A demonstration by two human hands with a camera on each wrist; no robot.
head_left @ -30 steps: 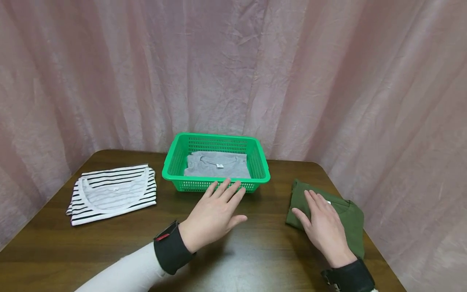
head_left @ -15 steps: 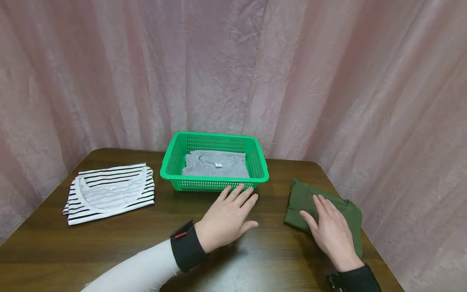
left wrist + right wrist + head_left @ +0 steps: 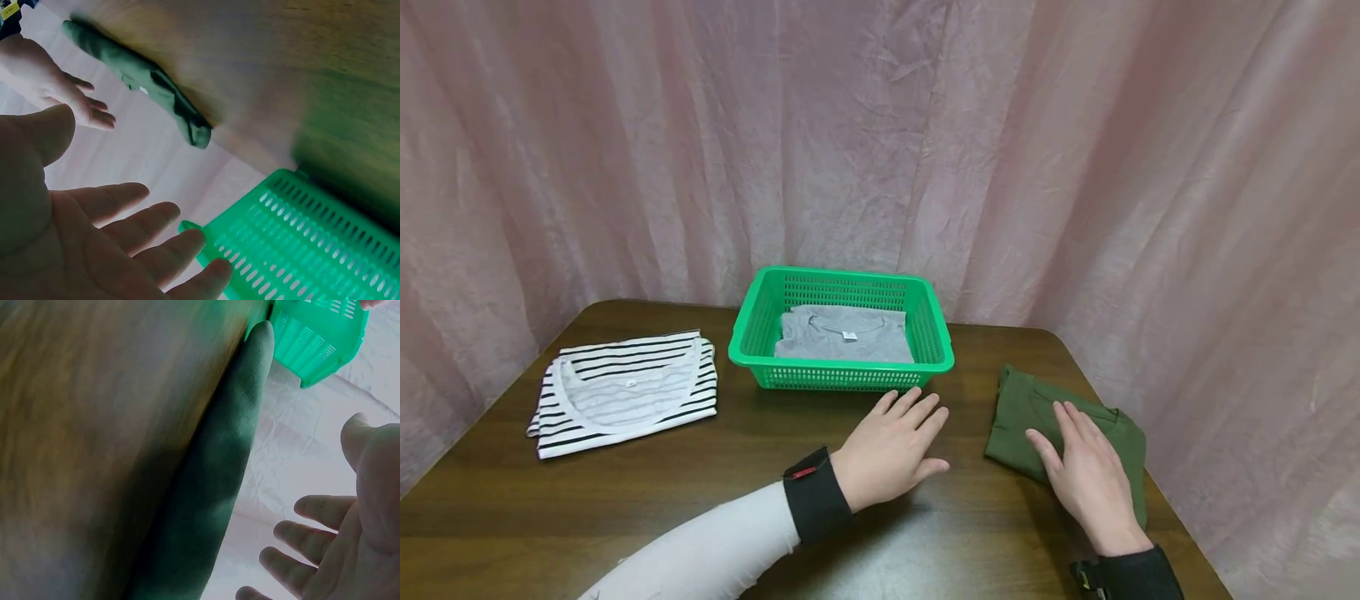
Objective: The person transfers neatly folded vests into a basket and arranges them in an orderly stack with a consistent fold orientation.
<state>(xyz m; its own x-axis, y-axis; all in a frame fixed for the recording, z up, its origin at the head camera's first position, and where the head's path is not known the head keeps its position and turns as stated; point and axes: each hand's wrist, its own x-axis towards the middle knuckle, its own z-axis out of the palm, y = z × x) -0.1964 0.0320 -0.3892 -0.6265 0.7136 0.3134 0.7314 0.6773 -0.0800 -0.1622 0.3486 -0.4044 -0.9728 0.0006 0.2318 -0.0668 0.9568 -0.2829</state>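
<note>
My left hand [image 3: 891, 450] hovers with spread fingers over the table in front of the green basket [image 3: 842, 375], holding nothing; the left wrist view shows its bare palm [image 3: 81, 250] near the basket [image 3: 300, 244]. Inside the basket lies a folded grey shirt [image 3: 880, 340]. On the right, my right hand [image 3: 1093, 483] is above the folded dark green shirt [image 3: 1018, 425], fingers extended. A gap between that hand [image 3: 337, 544] and the green shirt [image 3: 212, 469] shows in the right wrist view.
A folded white shirt with black stripes [image 3: 632, 396] lies on the left part of the brown wooden table [image 3: 700, 492]. Pink curtains [image 3: 865, 142] hang behind the table and along its sides.
My left hand has moved right, from in front of the basket's middle toward its right corner. My right hand has shifted slightly right and down over the green shirt.
</note>
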